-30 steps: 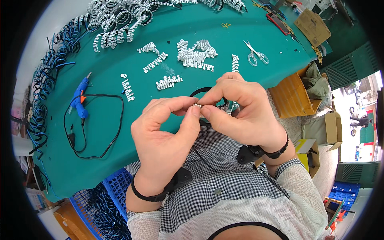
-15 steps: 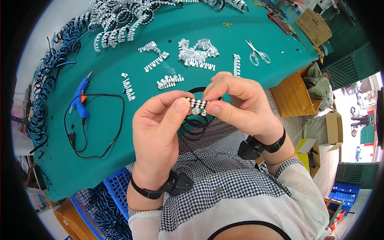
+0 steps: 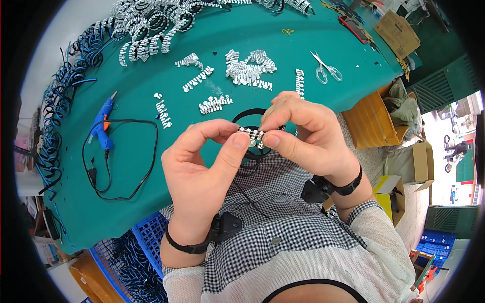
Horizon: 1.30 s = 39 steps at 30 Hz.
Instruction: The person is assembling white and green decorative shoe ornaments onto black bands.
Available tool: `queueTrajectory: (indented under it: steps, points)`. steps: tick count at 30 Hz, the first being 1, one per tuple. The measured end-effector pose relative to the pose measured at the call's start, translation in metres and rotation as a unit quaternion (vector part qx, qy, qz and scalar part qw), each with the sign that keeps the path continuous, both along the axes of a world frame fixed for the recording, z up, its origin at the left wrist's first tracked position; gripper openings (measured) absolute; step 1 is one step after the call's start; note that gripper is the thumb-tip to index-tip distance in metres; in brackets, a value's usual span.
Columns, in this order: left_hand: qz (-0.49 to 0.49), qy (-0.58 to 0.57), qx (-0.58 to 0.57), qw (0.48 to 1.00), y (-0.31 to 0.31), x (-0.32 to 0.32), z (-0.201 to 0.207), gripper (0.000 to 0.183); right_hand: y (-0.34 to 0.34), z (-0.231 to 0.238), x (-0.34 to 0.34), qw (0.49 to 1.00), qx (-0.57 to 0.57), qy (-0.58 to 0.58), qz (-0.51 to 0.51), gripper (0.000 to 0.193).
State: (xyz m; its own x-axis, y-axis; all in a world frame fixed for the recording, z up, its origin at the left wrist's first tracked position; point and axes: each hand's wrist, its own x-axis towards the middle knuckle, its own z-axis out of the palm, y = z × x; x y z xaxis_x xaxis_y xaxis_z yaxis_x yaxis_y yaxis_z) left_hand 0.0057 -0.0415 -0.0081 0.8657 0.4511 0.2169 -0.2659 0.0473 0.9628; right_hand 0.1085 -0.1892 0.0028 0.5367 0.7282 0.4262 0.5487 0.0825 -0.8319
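Between my two hands, above the near edge of the table, is a short rhinestone trim [image 3: 252, 135] with round clear stones hanging from it. A thin black headband [image 3: 248, 113] loops behind and below the trim. My left hand [image 3: 202, 161] pinches the trim's left end between thumb and forefinger. My right hand [image 3: 303, 134] grips its right end the same way, with the black band running close to those fingers. Where exactly trim and band meet is partly hidden by the fingertips.
A blue glue gun [image 3: 103, 123] with a black cord lies at left on the green table [image 3: 136, 212]. Farther off are several rhinestone strips [image 3: 250, 70], scissors [image 3: 326, 68] and a heap of decorated bands [image 3: 151, 25]. Blue-black bands [image 3: 48, 136] line the left edge.
My left hand has shifted slightly left and its thumb has slid lower along the trim. The trim has tilted and the black headband shows more above it.
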Motion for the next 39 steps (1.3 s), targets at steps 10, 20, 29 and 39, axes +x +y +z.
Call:
queueTrajectory:
  steps: [10, 20, 29, 39]
  points:
    - [-0.090, -0.035, -0.199, 0.975, 0.004, -0.006, -0.003, 0.014, 0.002, -0.003, 0.000, 0.999, 0.011, -0.003, 0.043, 0.010]
    - [-0.060, -0.075, -0.165, 0.982, 0.021, -0.033, -0.002, 0.014, 0.021, 0.009, -0.021, 0.997, 0.014, -0.029, 0.077, 0.009]
    - [-0.030, -0.138, -0.155, 0.978, 0.044, -0.074, -0.007, 0.015, 0.056, 0.023, -0.059, 0.992, -0.025, -0.029, 0.119, 0.011]
    - [-0.004, -0.180, -0.177, 0.968, 0.054, -0.097, -0.005, 0.013, 0.071, 0.030, -0.071, 0.974, 0.025, 0.054, 0.219, 0.023]
